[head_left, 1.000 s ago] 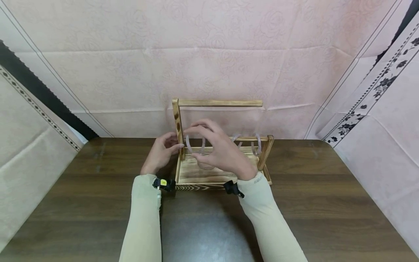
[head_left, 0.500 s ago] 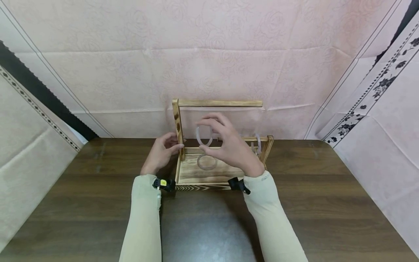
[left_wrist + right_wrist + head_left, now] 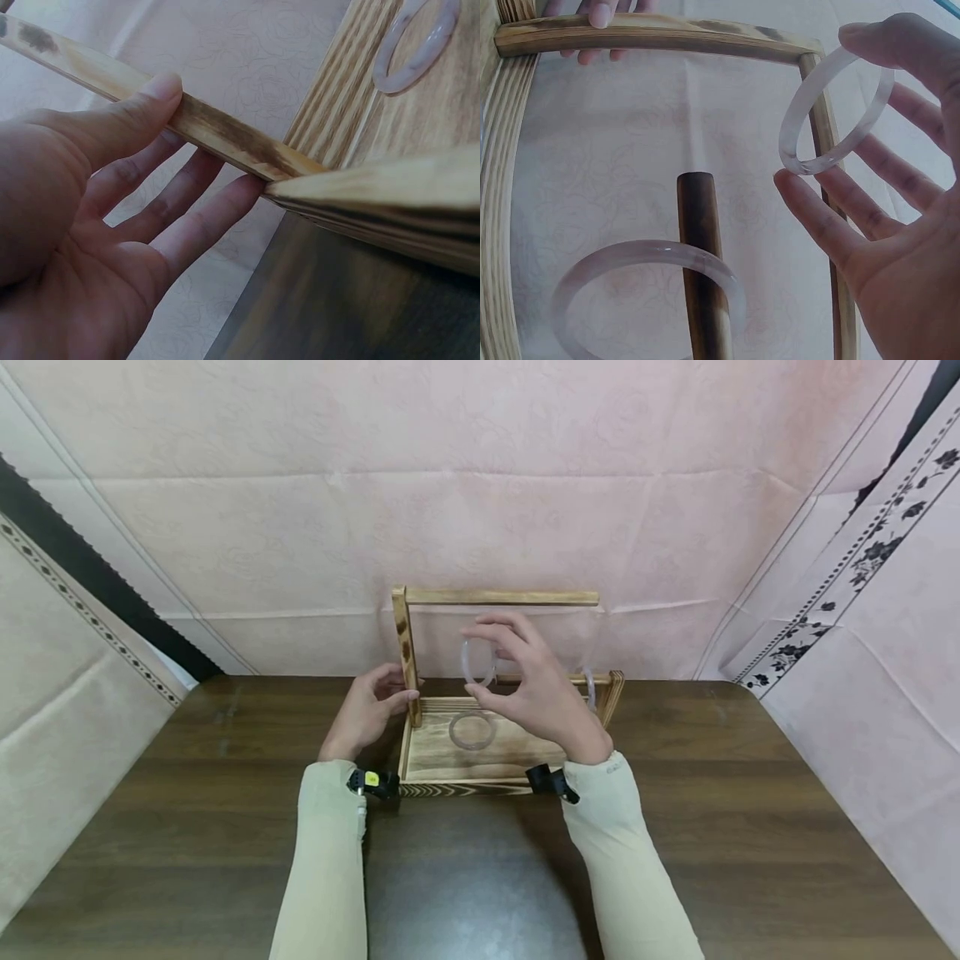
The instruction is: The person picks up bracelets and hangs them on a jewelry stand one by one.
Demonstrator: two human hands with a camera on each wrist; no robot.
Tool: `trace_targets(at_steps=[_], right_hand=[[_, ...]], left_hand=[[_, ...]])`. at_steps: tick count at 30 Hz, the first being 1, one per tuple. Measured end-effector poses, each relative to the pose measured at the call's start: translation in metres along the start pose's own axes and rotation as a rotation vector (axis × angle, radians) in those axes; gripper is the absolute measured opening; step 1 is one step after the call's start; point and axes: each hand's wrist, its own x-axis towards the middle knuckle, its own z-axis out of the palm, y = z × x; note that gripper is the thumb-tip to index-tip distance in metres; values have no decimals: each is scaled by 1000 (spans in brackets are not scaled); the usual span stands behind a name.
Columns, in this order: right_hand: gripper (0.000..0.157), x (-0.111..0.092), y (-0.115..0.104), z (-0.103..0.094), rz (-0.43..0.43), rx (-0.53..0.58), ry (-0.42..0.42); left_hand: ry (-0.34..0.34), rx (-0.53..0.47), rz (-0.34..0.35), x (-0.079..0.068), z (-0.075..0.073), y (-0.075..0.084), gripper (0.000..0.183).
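Note:
My right hand (image 3: pixel 538 693) pinches a pale translucent bangle (image 3: pixel 798 109) between thumb and fingers, holding it upright above a wooden bangle stand. On the left, my left hand (image 3: pixel 360 712) grips the stand's left post (image 3: pixel 406 639), thumb in front and fingers behind. Another bangle (image 3: pixel 472 748) lies flat on the stand's tray base (image 3: pixel 431 760). In the right wrist view, a bangle (image 3: pixel 654 251) hangs round the lower rod (image 3: pixel 697 191), whose free end points towards the left post. My right hand hides part of that rod in the head view.
The upper rod (image 3: pixel 502 598) runs rightward from the top of the left post. A short right post (image 3: pixel 613 697) carries the lower rod. The stand is on a dark brown table (image 3: pixel 712 793), before a pale patterned cloth backdrop (image 3: pixel 480 510).
My right hand has moved right and slightly up with the bangle, away from the left post. The bangle on the tray has come into fuller view. My left hand has stayed in place.

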Motion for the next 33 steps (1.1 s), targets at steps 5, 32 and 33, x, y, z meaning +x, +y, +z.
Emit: trace_targets(at_steps=[5,32,33], right_hand=[[58,1,0,-1,13,14,9],[62,-4,8,-22,59,3,96],[62,-5,8,-22,68,6,96]], left_hand=[[-1,-4,-2,0,-1,0,35],[2,-15,-4,0,0,-1,35],[1,-14,-4,0,0,-1,35]])
